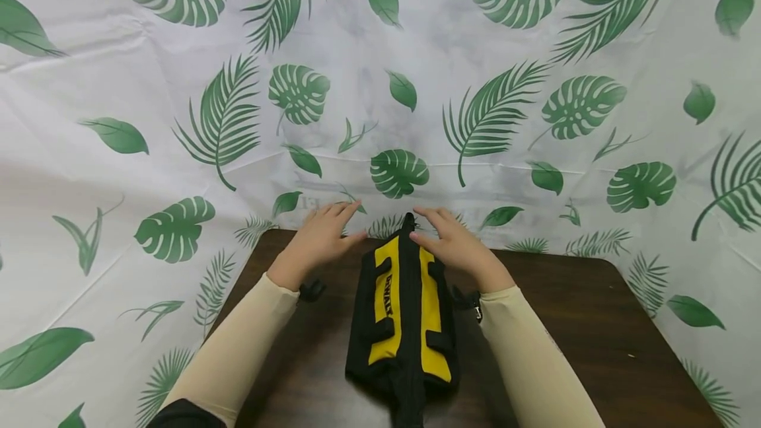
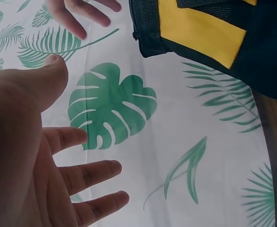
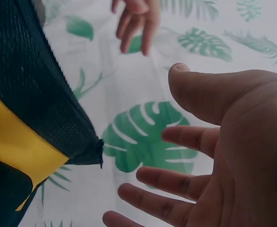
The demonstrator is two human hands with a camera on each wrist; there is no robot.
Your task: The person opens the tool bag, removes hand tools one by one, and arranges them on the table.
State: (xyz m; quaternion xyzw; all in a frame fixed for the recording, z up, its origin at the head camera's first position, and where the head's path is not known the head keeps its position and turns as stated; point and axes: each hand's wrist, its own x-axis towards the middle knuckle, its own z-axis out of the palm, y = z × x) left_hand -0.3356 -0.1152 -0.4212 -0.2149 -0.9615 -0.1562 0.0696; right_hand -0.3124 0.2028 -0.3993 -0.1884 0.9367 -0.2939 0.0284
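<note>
A black and yellow DeWalt zippered tool bag [image 1: 410,309] sits lengthwise on the dark wooden table, its far tip pointing at the backdrop. To the left of its far end my left hand [image 1: 324,233] hovers with fingers extended, apart from the bag. On the other side my right hand [image 1: 454,243] is held up near the far tip; in the right wrist view its fingers are spread and a gap separates them from the bag [image 3: 29,94]. In the left wrist view, the left palm [image 2: 43,142] holds nothing, and the bag [image 2: 200,33] is beyond it.
White cloth with green leaf prints [image 1: 398,84] hangs behind and along both sides of the table. The dark brown tabletop [image 1: 571,335] extends to the right of the bag, with a tiny pale speck [image 1: 631,355] on it. Dark straps circle both wrists.
</note>
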